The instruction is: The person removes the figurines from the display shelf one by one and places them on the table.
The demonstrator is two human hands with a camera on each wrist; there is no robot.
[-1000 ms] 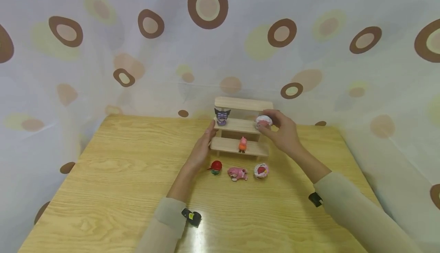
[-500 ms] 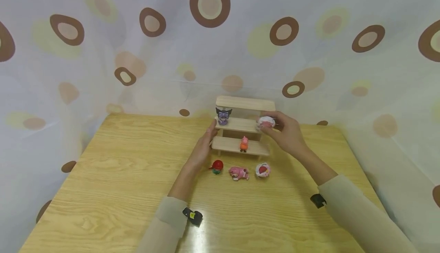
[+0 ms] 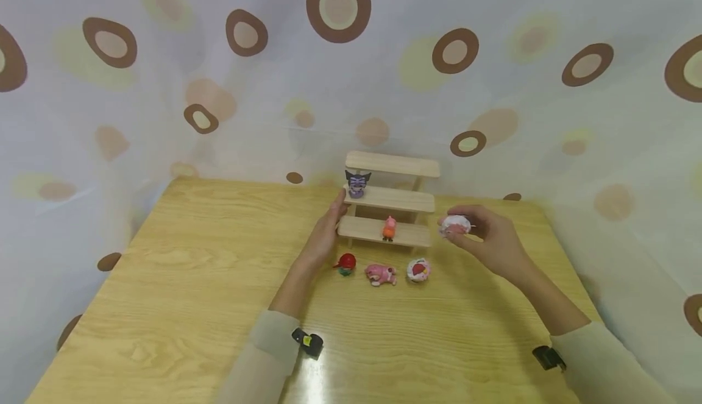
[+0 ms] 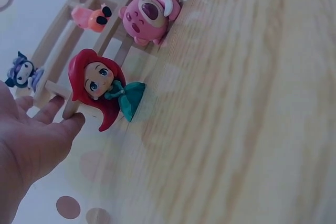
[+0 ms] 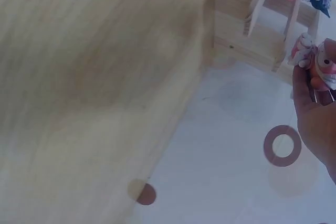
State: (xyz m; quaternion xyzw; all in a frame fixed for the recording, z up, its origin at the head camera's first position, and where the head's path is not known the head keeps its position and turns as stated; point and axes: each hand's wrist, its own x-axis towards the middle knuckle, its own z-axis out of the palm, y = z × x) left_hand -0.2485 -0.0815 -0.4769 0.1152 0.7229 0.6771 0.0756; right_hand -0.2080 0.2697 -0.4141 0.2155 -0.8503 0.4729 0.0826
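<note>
The head view shows the wood-grained bench [image 3: 192, 294] and a pale, three-tier wooden shelf [image 3: 395, 198], the left hand [image 3: 320, 239] touching its end — apparently steadying it. Beside the shelf and apart from it, the right hand [image 3: 490, 242] pinches a rounded pink-and-white figurine [image 3: 456, 225] — seemingly being repositioned, which likely calls for a steady grip next.

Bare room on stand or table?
Bare: top tier of the pale wooden stand; middle tier right of the black-and-purple figurine; yellow wooden table left of the left hand. Crowded: table before the stand, with red-haired green-dressed figurine, pink bear figurine, round red-and-white figurine.
</note>
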